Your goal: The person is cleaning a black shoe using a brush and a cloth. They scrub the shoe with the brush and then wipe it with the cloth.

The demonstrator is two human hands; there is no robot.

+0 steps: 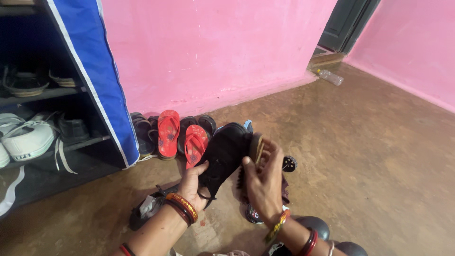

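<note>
Cradling the black shoe (226, 152) from beneath, my left hand (192, 186) is curling its fingers shut around it, tilting the upper toward my right hand (262, 182), whose fingers are clamping a brush (256, 147) against it.

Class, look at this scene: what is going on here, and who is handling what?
A person seated on the brown floor holds a black shoe in the left hand and presses a wooden brush against it with the right hand. Red flip-flops and dark sandals line the pink wall. A blue fabric shoe rack stands to the left, holding white sneakers.
</note>
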